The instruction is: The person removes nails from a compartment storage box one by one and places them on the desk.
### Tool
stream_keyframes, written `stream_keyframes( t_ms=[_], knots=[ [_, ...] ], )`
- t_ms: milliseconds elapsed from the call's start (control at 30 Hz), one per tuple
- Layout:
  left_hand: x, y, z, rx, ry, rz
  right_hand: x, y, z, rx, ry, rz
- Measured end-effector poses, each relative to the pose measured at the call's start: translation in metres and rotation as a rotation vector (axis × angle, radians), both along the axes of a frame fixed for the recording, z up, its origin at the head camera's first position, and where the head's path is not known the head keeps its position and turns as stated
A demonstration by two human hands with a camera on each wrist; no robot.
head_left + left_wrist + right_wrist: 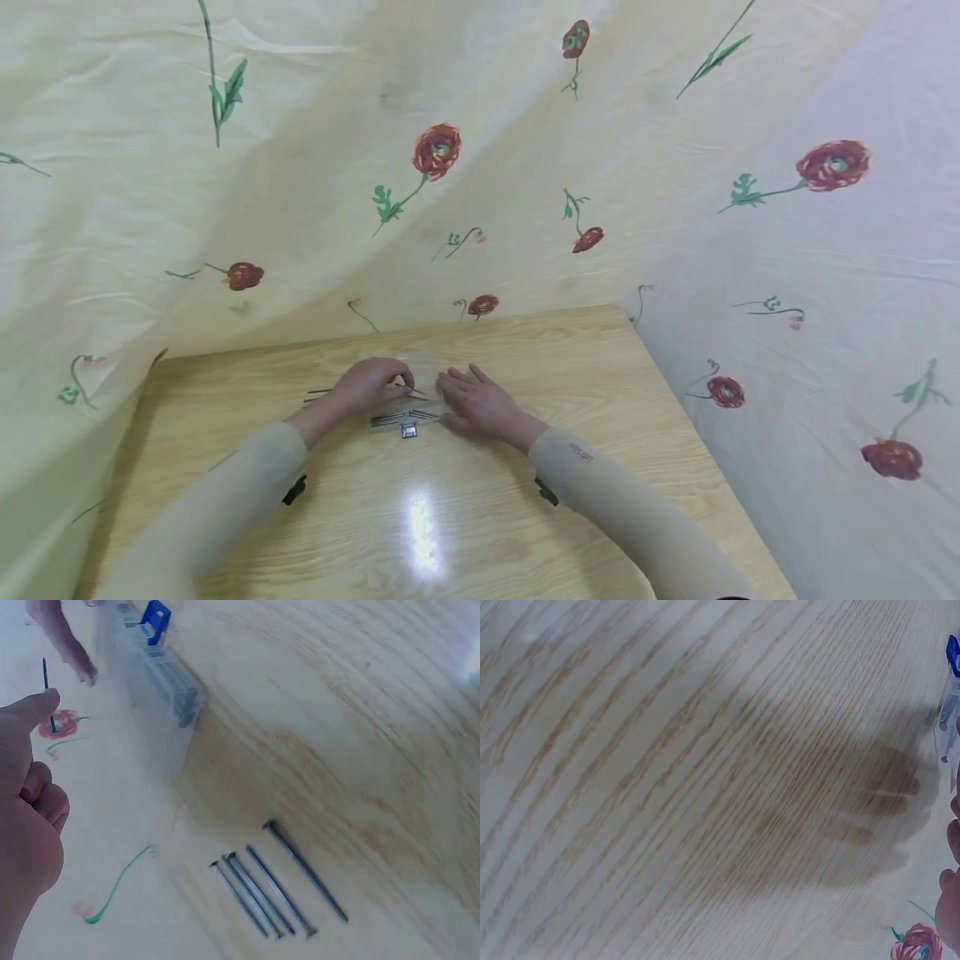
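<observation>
Steel nail (46, 684) pinched in left fingers (34, 709) (upright).

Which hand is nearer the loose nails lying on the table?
Left. The left hand hovers right beside the nails, pinching another nail; the right hand lies beyond the clear box.

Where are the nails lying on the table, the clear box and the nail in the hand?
nails (274, 881), left wrist view, middle of the row.
clear box (161, 671), left wrist view, its side wall.
held nail (46, 679), left wrist view, its shaft.
</observation>
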State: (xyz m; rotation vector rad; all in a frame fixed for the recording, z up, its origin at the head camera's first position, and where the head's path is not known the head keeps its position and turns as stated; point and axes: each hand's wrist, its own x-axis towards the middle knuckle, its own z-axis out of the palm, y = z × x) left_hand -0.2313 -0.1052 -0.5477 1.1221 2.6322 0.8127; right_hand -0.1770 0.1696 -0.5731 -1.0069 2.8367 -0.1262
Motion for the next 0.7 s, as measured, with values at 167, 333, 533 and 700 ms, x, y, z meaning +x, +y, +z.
stream_keyframes(
  t_ms=[167, 333, 533, 700],
  knots=[
    [0.007, -0.023, 0.011, 0.013, 0.012, 0.020, 0.001, -0.004, 0.001, -0.009, -0.020, -0.013],
    [0.014, -0.047, 0.017, 0.009, 0.016, 0.047, 0.000, -0.003, 0.001, -0.013, -0.039, -0.012],
    [0.020, -0.072, 0.019, 0.014, 0.006, 0.080, -0.003, -0.002, 0.000, -0.020, -0.036, -0.011],
    [0.029, -0.092, 0.015, 0.008, 0.006, 0.114, -0.003, -0.005, 0.005, -0.038, -0.039, -0.004]
  ],
)
